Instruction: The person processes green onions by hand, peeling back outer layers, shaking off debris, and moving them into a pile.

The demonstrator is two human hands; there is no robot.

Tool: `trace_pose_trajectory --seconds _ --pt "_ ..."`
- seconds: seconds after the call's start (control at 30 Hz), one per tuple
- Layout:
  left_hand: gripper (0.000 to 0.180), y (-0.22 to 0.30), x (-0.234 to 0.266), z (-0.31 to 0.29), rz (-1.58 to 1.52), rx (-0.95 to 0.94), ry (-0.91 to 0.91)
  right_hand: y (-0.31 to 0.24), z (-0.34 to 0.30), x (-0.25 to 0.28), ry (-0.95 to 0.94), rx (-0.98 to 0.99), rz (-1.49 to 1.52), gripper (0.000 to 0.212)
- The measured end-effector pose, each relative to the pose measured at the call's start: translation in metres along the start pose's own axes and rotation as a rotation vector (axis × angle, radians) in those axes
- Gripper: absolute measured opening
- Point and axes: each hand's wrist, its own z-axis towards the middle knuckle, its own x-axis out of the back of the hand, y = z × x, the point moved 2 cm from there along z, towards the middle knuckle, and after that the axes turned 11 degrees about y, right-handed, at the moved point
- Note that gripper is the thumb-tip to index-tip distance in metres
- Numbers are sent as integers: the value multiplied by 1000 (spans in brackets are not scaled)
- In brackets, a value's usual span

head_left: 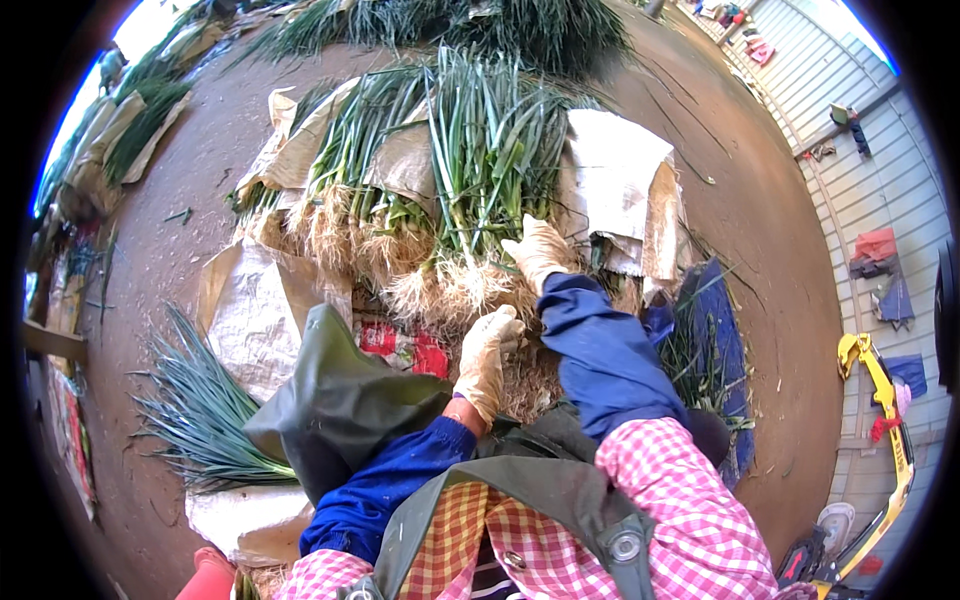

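A thick bundle of green onions (498,140) lies in front of me, leaves pointing away and pale stringy roots (470,285) toward me. My right hand (540,252), in a cream glove, is at the bundle's lower right, thumb and fingers closed about some stems just above the roots. Nearer to me, my left hand (487,360), gloved alike, is by the root ends with its fingers curled together. Whatever may be in those fingers is hidden. More green onions (345,160) lie to the left, partly wrapped in tan sacking (405,165).
Loose green onions (205,410) lie at the left beside my dark green apron (345,390). White sacking (620,185) and a blue sheet (733,365) are on the right. A large leafy heap (520,30) is at the back. Along the right metal wall (850,210) stands a yellow arm-like frame (895,440).
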Motion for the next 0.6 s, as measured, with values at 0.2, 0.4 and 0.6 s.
trace_pose_trajectory --seconds 0.2,0.4,0.6 --pt "32 0 11 26 -91 -57 36 -6 51 25 -60 -171 22 33" --pt "37 3 8 38 -95 -203 21 5 42 93 -65 -483 1250 34" --pt "38 -9 -20 25 -159 -176 -34 43 -36 22 -517 -575 1584 36"
